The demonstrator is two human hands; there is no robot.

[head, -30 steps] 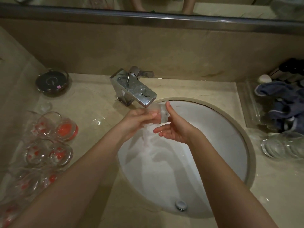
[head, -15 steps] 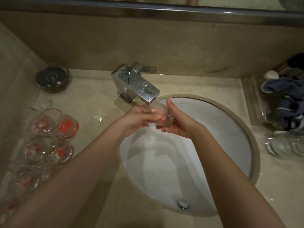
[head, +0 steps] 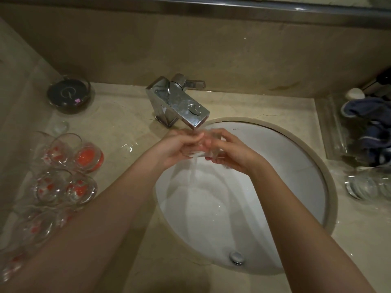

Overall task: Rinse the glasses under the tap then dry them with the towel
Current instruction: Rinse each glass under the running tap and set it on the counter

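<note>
While water runs, glass (head: 200,148) between both hands' fingers (head: 213,142).

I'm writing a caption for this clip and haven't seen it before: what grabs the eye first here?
Both hands meet under the chrome tap at the sink's back rim: the left hand and right hand hold a clear glass in the running water. Next, the cluster of red-patterned glasses on the counter at left, and a dark blue towel at far right.
</note>
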